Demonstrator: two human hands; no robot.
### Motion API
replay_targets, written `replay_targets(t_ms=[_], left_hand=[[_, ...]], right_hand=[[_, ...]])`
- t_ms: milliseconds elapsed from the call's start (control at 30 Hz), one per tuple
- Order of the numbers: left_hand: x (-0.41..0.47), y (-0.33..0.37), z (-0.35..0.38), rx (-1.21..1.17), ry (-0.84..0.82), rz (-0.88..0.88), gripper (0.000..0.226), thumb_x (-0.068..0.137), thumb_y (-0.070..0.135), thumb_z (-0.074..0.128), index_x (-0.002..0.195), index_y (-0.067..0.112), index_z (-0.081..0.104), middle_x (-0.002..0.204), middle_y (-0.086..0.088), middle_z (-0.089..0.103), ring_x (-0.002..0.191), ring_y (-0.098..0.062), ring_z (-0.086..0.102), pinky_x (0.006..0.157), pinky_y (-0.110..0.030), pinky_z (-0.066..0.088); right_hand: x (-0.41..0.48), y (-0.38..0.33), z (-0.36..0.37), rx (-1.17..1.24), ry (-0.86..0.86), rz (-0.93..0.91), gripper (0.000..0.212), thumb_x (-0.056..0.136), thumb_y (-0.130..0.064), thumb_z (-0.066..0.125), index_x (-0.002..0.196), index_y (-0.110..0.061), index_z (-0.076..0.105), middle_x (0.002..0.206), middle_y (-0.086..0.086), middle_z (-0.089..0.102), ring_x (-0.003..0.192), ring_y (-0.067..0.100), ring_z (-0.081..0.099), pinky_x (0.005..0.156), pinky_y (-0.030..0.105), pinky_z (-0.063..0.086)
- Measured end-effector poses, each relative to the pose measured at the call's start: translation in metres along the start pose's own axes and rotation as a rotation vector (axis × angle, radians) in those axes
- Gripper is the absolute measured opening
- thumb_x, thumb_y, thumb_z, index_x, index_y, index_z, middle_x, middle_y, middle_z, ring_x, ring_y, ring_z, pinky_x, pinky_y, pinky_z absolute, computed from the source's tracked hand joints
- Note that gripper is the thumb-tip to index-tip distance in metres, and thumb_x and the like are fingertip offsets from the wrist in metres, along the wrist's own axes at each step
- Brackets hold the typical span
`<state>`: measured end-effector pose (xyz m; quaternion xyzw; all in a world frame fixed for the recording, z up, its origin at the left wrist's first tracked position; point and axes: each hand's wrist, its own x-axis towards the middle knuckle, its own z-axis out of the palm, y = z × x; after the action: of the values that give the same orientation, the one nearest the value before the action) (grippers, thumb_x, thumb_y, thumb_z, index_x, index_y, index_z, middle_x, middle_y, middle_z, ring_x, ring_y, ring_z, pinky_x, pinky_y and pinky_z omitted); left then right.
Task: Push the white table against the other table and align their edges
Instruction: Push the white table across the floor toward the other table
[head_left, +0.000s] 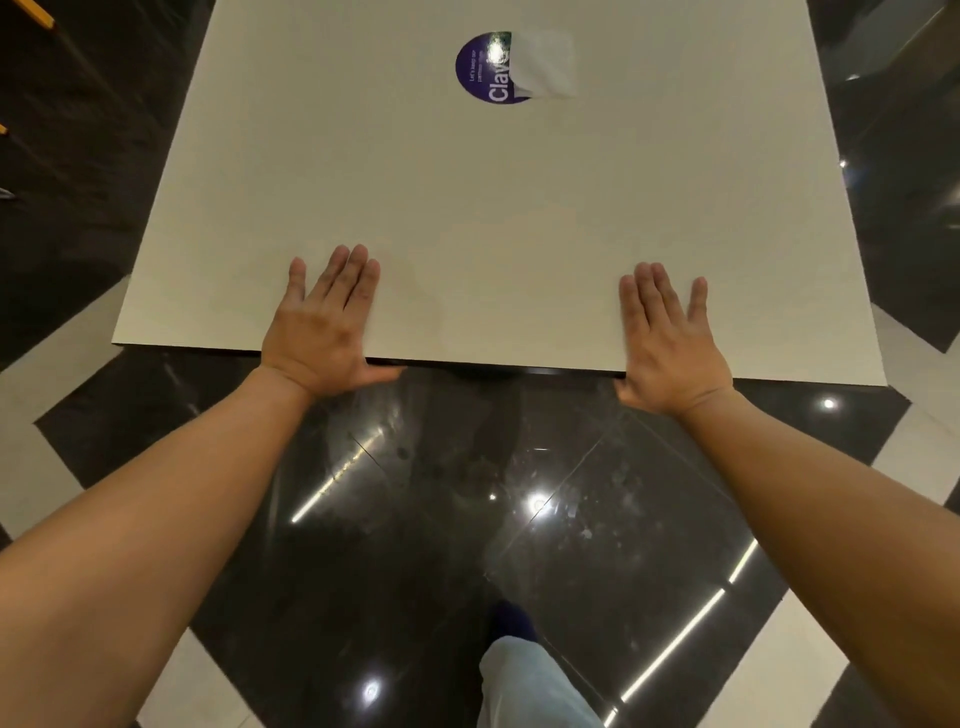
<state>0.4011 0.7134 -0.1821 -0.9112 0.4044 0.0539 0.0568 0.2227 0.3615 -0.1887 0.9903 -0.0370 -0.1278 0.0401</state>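
1. White bench (467, 208) fills the upper middle of the head view, its near edge running across the frame just ahead of the person
2. Left hand (322, 332) lies flat on the benchtop at the near edge, left of centre; fingers (353, 270) stretched out and close together, thumb tucked along the edge underneath
3. Right hand (670, 338) lies flat the same way, right of centre, well apart from the left; fingers extended, thumb down at the edge
4. Grip on both sides: palms open and pressed on the top, thumbs hooked at the rim, nothing else held
5. Round purple sticker (488, 67) sits on the far part of the benchtop, its right side peeled and folded, white backing showing
6. Floor (519, 493) is glossy dark tile with pale bands, ceiling lights reflected in it
7. One leg in light trousers (524, 686) with a dark shoe shows below, between the forearms
8. A second bench is not visible in this view
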Motion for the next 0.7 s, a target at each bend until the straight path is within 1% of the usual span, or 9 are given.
replay_targets(t_ms=[267, 367, 467, 533, 700], left_hand=[[0.038, -0.017, 0.004, -0.001, 0.020, -0.009, 0.123, 0.067, 0.087, 0.041, 0.152, 0.000, 0.022, 0.160, -0.021, 0.025, 0.147, -0.035, 0.026, 0.112, -0.070, 0.019], [0.051, -0.019, 0.002, -0.007, 0.031, -0.013, 0.123, 0.067, 0.086, 0.042, 0.152, -0.001, 0.022, 0.160, -0.021, 0.024, 0.148, -0.036, 0.025, 0.112, -0.070, 0.019], [0.066, -0.023, -0.001, -0.005, 0.031, -0.016, 0.123, 0.068, 0.080, 0.059, 0.152, -0.001, 0.020, 0.161, -0.022, 0.022, 0.149, -0.035, 0.022, 0.113, -0.070, 0.017], [0.077, -0.025, -0.004, -0.010, 0.020, -0.012, 0.124, 0.067, 0.078, 0.064, 0.153, -0.001, 0.019, 0.161, -0.022, 0.020, 0.149, -0.035, 0.020, 0.114, -0.070, 0.016], [0.099, -0.034, -0.013, -0.015, -0.026, -0.008, 0.124, 0.069, 0.083, 0.051, 0.153, -0.002, 0.018, 0.162, -0.022, 0.017, 0.150, -0.037, 0.017, 0.113, -0.071, 0.016]], right_hand=[[0.035, 0.014, -0.006, -0.016, 0.019, 0.013, 0.116, 0.069, -0.042, 0.075, 0.151, 0.007, 0.008, 0.159, 0.031, 0.012, 0.148, 0.043, 0.009, 0.112, 0.074, 0.008], [0.047, 0.021, -0.010, -0.020, 0.023, 0.011, 0.115, 0.069, -0.041, 0.076, 0.150, 0.007, 0.010, 0.158, 0.032, 0.013, 0.148, 0.044, 0.011, 0.112, 0.074, 0.009], [0.063, 0.029, -0.015, -0.016, 0.006, 0.018, 0.117, 0.066, -0.039, 0.079, 0.150, 0.008, 0.011, 0.158, 0.032, 0.015, 0.148, 0.044, 0.012, 0.111, 0.074, 0.009], [0.073, 0.034, -0.019, -0.015, 0.004, 0.023, 0.118, 0.066, -0.039, 0.079, 0.150, 0.007, 0.011, 0.158, 0.032, 0.014, 0.148, 0.043, 0.011, 0.112, 0.074, 0.008], [0.093, 0.044, -0.028, 0.001, -0.016, 0.007, 0.118, 0.065, -0.040, 0.078, 0.150, 0.008, 0.012, 0.158, 0.033, 0.014, 0.147, 0.045, 0.011, 0.111, 0.074, 0.008]])
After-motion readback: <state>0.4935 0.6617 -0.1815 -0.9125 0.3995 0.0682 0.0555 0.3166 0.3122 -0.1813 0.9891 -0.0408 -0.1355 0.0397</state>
